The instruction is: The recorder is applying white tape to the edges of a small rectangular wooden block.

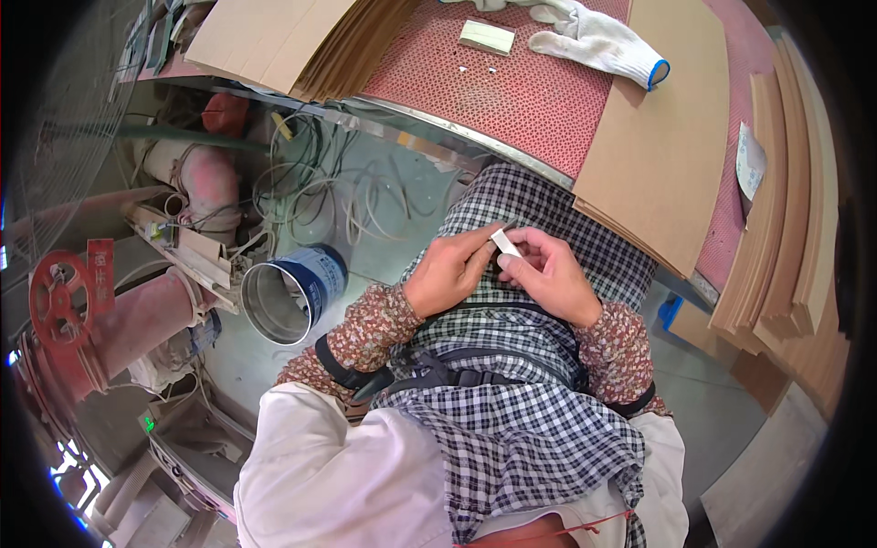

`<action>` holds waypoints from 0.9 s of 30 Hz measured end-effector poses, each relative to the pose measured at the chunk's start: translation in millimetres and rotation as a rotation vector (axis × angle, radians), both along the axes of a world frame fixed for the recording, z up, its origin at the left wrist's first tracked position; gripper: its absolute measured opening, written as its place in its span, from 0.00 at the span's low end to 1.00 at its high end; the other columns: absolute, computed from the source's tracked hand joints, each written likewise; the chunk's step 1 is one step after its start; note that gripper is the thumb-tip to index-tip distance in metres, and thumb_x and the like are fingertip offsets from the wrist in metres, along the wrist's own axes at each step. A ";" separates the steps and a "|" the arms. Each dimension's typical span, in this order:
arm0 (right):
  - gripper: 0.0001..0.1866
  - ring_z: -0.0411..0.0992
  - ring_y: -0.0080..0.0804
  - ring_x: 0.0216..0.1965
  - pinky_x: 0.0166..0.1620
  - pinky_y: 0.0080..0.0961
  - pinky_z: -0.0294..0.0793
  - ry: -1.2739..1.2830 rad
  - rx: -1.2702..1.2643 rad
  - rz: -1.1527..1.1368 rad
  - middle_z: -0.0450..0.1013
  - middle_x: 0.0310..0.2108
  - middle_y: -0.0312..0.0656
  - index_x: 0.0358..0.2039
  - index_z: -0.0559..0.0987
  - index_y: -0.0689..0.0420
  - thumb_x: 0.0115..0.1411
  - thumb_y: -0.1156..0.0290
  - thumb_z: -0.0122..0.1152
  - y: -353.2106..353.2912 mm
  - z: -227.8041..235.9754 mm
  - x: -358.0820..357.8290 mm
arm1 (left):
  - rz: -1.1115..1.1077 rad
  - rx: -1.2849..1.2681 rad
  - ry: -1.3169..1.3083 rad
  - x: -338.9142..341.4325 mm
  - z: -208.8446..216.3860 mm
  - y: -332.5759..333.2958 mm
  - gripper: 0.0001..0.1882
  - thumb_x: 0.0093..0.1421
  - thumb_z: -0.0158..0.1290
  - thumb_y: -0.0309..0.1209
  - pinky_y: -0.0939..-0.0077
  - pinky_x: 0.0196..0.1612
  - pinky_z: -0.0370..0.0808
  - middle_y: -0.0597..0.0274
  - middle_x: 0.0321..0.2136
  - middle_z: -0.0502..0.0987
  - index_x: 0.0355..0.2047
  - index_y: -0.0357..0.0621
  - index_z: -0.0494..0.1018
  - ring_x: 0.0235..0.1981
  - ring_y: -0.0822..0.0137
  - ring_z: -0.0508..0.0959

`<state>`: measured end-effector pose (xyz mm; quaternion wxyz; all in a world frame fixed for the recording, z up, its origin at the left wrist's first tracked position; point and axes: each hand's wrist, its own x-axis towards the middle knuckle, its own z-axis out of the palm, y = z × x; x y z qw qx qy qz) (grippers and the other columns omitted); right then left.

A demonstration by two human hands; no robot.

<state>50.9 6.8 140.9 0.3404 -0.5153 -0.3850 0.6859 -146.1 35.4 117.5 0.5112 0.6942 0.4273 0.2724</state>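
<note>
Over my lap, in front of the checked apron point(539, 411), my two hands meet around a short white strip point(504, 243). My right hand point(554, 281) pinches the strip's lower end between thumb and finger. The fingers of my left hand point(452, 274) are pressed together at its upper end. A small dark tip shows just beyond the left fingertips; its kind is unclear. On the red patterned table top point(512, 110) ahead lie a pale, flat rectangular pack point(487, 37), small white scraps point(491, 70) and a white knit glove point(598, 41) with a blue-edged cuff.
Brown sheets are stacked on the table at the left point(265, 36) and right point(671, 137), with more upright boards point(776, 201) far right. A blue metal bucket point(320, 279) lies tilted on the floor. Left of it are loose hoses point(320, 196) and a pipe with a red valve wheel point(62, 297).
</note>
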 end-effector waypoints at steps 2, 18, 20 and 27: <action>0.19 0.73 0.17 0.26 0.30 0.16 0.73 0.045 -0.056 0.027 0.78 0.34 0.38 0.55 0.72 0.66 0.67 0.71 0.61 0.5 2.5 0.4 | 0.067 0.021 0.013 2.8 2.4 -1.7 0.16 0.67 0.52 0.25 0.71 0.37 0.79 0.44 0.35 0.83 0.55 0.37 0.76 0.33 0.58 0.85; 0.14 0.74 0.21 0.20 0.24 0.22 0.71 -0.376 -0.011 -0.004 0.77 0.20 0.40 0.44 0.77 0.62 0.69 0.62 0.59 -4.9 23.0 4.9 | 0.240 -0.266 -0.184 16.9 0.2 -8.6 0.12 0.72 0.47 0.26 0.75 0.41 0.82 0.53 0.33 0.84 0.46 0.30 0.78 0.35 0.67 0.85; 0.14 0.75 0.22 0.20 0.25 0.24 0.71 -0.427 0.047 -0.012 0.77 0.20 0.40 0.44 0.78 0.61 0.69 0.62 0.58 -9.1 22.0 6.8 | 0.261 -0.345 -0.294 15.8 -7.8 -8.2 0.13 0.72 0.46 0.27 0.75 0.41 0.82 0.54 0.33 0.84 0.46 0.29 0.77 0.36 0.68 0.84; 0.14 0.75 0.23 0.19 0.24 0.25 0.71 -0.483 0.037 -0.072 0.76 0.17 0.41 0.44 0.80 0.61 0.68 0.62 0.59 -17.3 17.3 10.1 | 0.267 -0.548 -0.445 21.4 0.5 -3.8 0.15 0.74 0.45 0.30 0.75 0.41 0.82 0.52 0.38 0.83 0.47 0.27 0.76 0.37 0.68 0.84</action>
